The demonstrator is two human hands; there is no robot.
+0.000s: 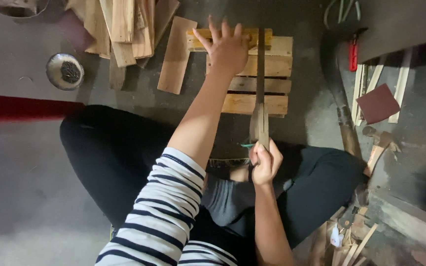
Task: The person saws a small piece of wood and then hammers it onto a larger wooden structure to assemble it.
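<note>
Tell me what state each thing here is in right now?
Left hand: fingers spread, pressing flat on the slatted wooden frame.
Right hand: closed around the handsaw, blade lying across the frame.
Loose planks: piled on the floor.
Metal bowl: upright, something dark inside.

Dim grey concrete floor (20,162) strewn with wood offcuts (124,29).

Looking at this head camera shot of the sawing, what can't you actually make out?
Head view only:
- Far end of the long dark saw blade: passes behind the slatted pale wooden block.
- The right hand covers the saw's wooden handle where it closes.
- Slat under the left hand: palm covers it.
- Contents of the round metal bowl: too small.
- Wood scrap pile: cut off by bottom edge.
</note>
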